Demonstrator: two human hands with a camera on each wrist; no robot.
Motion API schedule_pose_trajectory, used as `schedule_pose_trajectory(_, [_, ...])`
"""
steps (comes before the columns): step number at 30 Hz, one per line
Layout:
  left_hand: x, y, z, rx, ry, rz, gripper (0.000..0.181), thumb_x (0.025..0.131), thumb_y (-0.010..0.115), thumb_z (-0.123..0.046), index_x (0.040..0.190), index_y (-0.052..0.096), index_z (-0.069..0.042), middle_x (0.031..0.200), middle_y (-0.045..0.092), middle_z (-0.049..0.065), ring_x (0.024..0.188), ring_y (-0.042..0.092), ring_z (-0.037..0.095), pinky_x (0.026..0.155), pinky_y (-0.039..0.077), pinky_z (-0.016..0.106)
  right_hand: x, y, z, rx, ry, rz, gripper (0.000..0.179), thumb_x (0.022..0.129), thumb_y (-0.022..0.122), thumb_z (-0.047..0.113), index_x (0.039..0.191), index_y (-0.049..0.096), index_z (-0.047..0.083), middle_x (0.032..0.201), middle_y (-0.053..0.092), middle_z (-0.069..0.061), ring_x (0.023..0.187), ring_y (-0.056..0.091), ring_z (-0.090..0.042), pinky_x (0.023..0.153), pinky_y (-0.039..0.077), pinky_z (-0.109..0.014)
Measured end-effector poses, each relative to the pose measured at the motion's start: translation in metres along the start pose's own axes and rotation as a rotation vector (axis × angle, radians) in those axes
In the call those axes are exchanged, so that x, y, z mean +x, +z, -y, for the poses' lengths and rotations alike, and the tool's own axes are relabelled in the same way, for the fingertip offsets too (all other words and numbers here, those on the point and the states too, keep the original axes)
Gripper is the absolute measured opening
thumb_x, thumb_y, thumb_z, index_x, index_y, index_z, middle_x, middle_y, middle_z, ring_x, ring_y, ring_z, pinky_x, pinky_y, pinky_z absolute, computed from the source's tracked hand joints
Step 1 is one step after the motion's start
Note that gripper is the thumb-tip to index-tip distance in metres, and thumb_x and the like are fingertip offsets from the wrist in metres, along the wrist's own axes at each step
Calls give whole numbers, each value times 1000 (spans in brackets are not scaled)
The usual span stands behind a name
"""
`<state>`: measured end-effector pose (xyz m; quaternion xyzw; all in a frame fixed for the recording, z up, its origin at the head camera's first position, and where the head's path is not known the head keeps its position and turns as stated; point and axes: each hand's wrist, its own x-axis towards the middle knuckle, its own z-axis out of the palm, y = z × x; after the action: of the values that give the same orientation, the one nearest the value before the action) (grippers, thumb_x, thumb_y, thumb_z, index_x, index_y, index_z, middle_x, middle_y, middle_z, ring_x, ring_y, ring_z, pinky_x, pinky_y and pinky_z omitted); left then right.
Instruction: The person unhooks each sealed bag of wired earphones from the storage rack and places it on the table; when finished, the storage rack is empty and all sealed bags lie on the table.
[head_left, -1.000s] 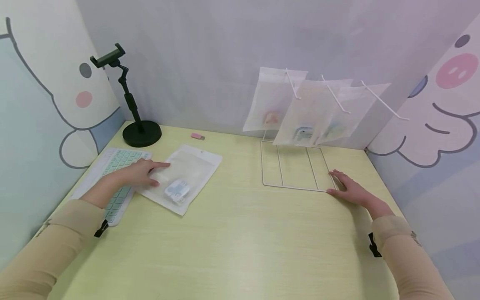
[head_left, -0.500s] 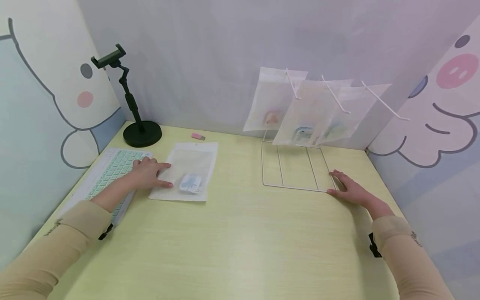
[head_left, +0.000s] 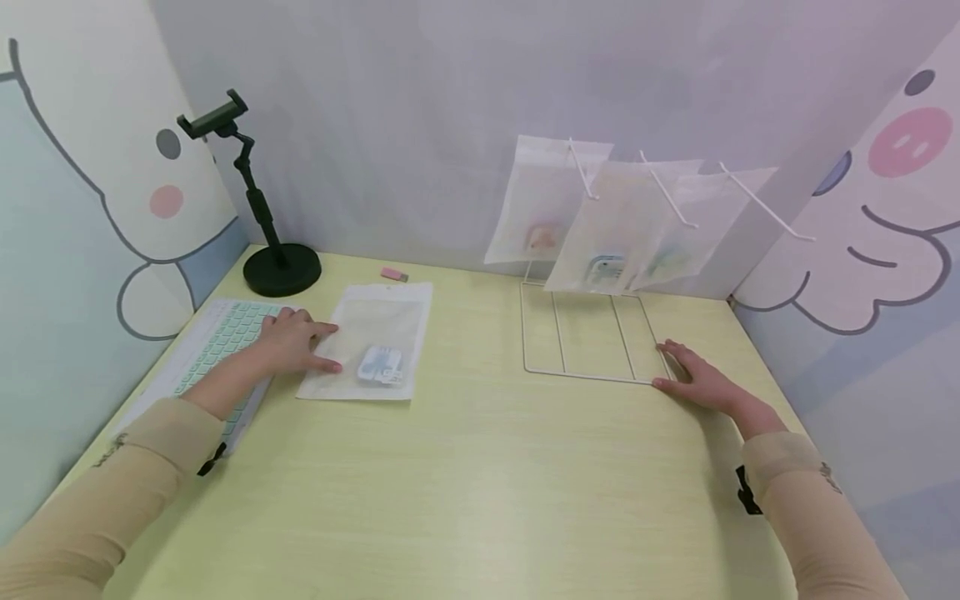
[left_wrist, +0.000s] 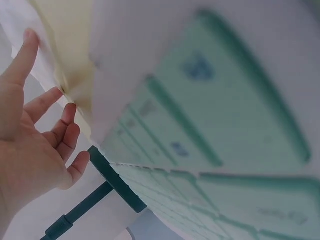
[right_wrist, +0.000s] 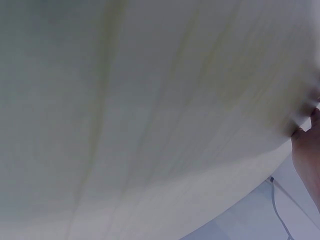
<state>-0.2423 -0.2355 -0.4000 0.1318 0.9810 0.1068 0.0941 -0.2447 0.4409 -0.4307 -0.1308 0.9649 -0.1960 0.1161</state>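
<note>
A white zip pouch (head_left: 386, 321) lies flat on the table, a small white-and-blue item (head_left: 380, 365) showing through its lower part. My left hand (head_left: 291, 342) rests at the pouch's left edge, index finger and thumb extended onto it. In the left wrist view that same hand (left_wrist: 37, 125) has its other fingers loosely bent, beside the keyboard (left_wrist: 215, 100). Over on the right, my right hand (head_left: 701, 379) touches the front right corner of a white wire rack (head_left: 588, 377), fingers relaxed. Only a sliver of the right hand (right_wrist: 307, 150) enters the right wrist view.
Several similar pouches (head_left: 551, 196) hang from the rack's hooks (head_left: 768, 202). A black phone stand (head_left: 282, 269) is at the back left, near a pink USB stick (head_left: 393, 274). The keyboard lies slanted under the left forearm. Printed panels enclose the table (head_left: 480, 492).
The pouch has turned from slanted to nearly straight, its lower edge swinging right and up, with my left hand on it. My right hand and the rack have stayed put.
</note>
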Motion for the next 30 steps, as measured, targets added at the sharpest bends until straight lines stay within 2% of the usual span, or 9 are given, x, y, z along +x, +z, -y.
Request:
schedule_pose_trajectory(7, [7, -5, 1, 43, -1, 17, 87, 68, 72, -63, 135, 53, -11, 112, 51, 22, 104, 34, 39, 81, 29, 53, 1, 1, -2, -2, 6, -9, 82, 89, 62, 43, 149, 21, 4, 153, 12, -28, 137, 11, -52, 104, 12, -69])
schedule_pose_trajectory(12, [8, -15, -8, 46, 34, -17, 88, 68, 74, -61, 138, 50, -11, 120, 50, 25, 108, 34, 41, 82, 30, 55, 0, 1, 0, 5, -11, -14, 81, 89, 63, 40, 148, 23, 2, 152, 12, -29, 136, 11, -53, 104, 12, -68])
schedule_pose_trajectory(19, [21, -41, -35, -47, 87, -97, 88, 71, 73, -60, 139, 47, -12, 135, 44, 24, 115, 33, 40, 87, 28, 54, -2, -2, 3, -7, -12, -11, 81, 89, 63, 40, 147, 23, 1, 152, 13, -30, 136, 12, -53, 104, 13, -68])
schedule_pose_trajectory(25, [45, -61, -61, -149, 137, -147, 83, 73, 72, -59, 139, 47, -15, 140, 42, 20, 127, 33, 41, 98, 23, 62, -2, -2, 2, -11, -9, -11, 81, 89, 63, 39, 148, 23, 1, 152, 14, -30, 136, 12, -52, 104, 13, -68])
schedule_pose_trajectory(30, [67, -69, -81, -252, 203, -235, 77, 77, 75, -47, 139, 46, -10, 139, 45, 16, 129, 35, 37, 105, 26, 56, 0, -2, 1, -8, -17, -14, 80, 89, 63, 39, 148, 23, 2, 152, 13, -30, 137, 12, -52, 104, 13, -68])
